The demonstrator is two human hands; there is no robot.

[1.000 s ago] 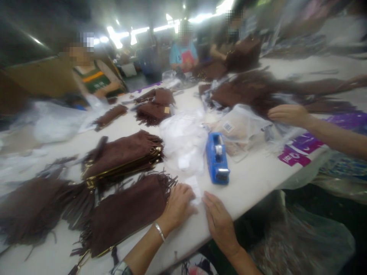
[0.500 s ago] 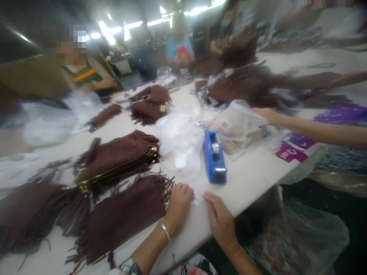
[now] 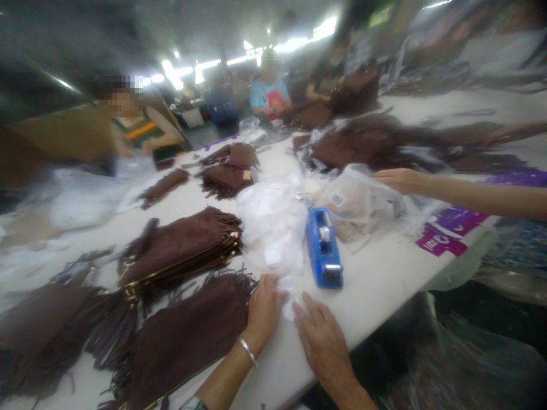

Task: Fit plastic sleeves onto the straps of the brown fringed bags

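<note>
My left hand (image 3: 264, 310), with a silver bangle at the wrist, rests at the fringed right end of a dark brown bag (image 3: 188, 336). Its fingers bend over a small piece of white sheet (image 3: 289, 307); whether they grip it is unclear. On the other side of that piece is my right hand (image 3: 320, 336), its fingers apart and fingertips near the sheet's edge. A blue tape dispenser (image 3: 323, 248) stands just beyond my right hand. Thin white sheets (image 3: 272, 219) lie heaped beyond my left hand.
Stacked fringed bags (image 3: 183, 245) lie at the left on the white table (image 3: 371, 285). A co-worker's arm (image 3: 461, 191) reaches in from the right to a clear plastic bag (image 3: 352, 199). Several people are across the table. The table's near edge runs diagonally at the lower right.
My right hand has moved left, closer to my left hand, and its fingers have spread. The view has tilted slightly, so the table's contents appear lower.
</note>
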